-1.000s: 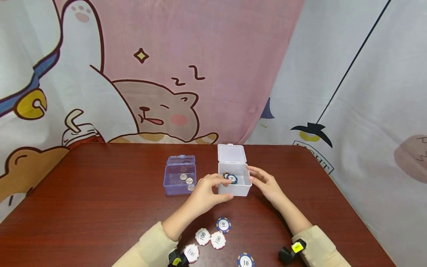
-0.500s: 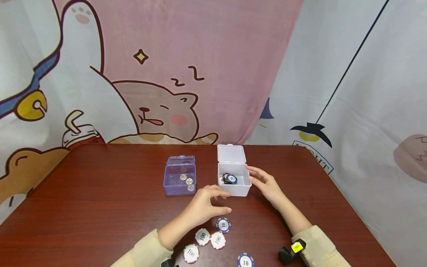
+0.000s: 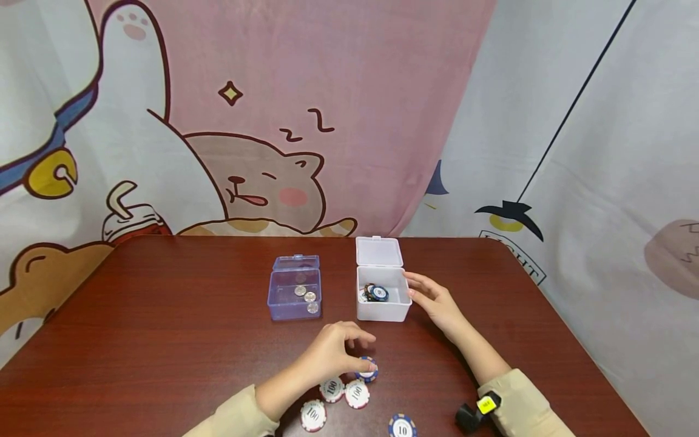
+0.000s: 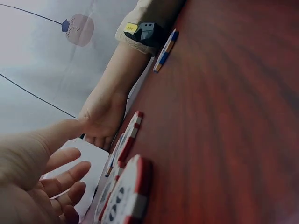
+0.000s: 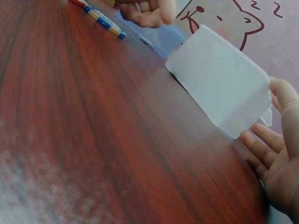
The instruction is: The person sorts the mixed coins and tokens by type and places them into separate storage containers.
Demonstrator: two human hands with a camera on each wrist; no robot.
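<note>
dark red wood table [image 3: 164, 340] before cartoon curtains [image 3: 273, 121], left hand [image 3: 333, 352] loosely curled over a blue chip [image 3: 367, 369], right hand [image 3: 434, 300] relaxed beside the white box [image 3: 382, 311]

Glossy wood-grain table [image 3: 164, 315], frosted plastic box [image 3: 382, 311], clear violet plastic box [image 3: 292, 306], printed cloth backdrop [image 3: 327, 91].

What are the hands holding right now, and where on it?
Nothing is lifted. The left hand has its fingertips on the rim of the blue 10 chip, flat on the table. The right hand rests open against the white box side.

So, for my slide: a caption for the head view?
Left hand reaches a blue chip while right hand steadies the white box.
</note>
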